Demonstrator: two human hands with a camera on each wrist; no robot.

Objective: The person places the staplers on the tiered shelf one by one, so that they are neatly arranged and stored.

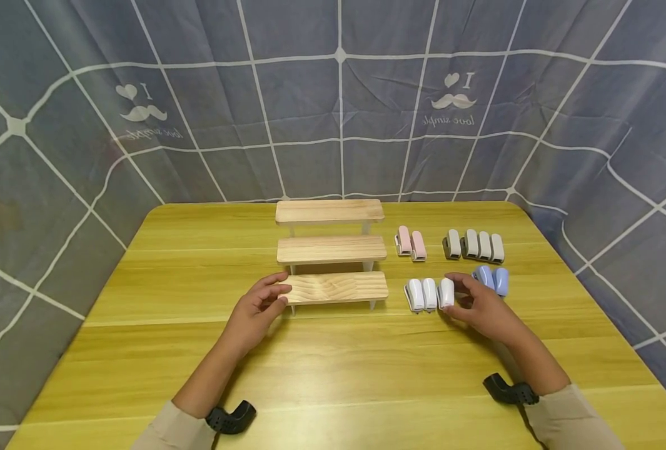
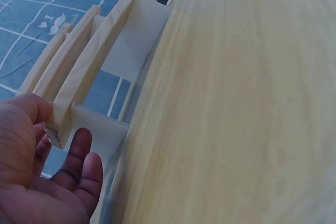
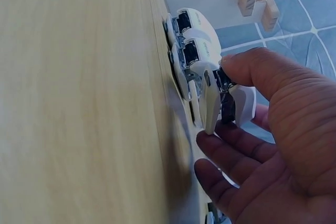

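A wooden three-tier display stand point(image 1: 333, 250) with pale legs is on the table. My left hand point(image 1: 256, 311) grips the left end of its lowest board point(image 2: 100, 51), with the other fingers loosely bent below it. To the stand's right, my right hand point(image 1: 481, 309) pinches a white mini stapler point(image 1: 446, 292) between thumb and fingers. In the right wrist view this stapler point(image 3: 211, 100) is tilted, its dark mechanism showing, close to the other white staplers point(image 3: 197, 35). Two white mini staplers point(image 1: 421, 294) stand side by side left of that hand.
Behind the white staplers are two pink staplers point(image 1: 409, 244) and several grey ones point(image 1: 481, 245). Two blue staplers point(image 1: 491, 279) lie just beyond the right hand, partly hidden by it. A grey-blue checked curtain point(image 1: 310, 112) hangs around the back and sides of the wooden table point(image 1: 338, 375).
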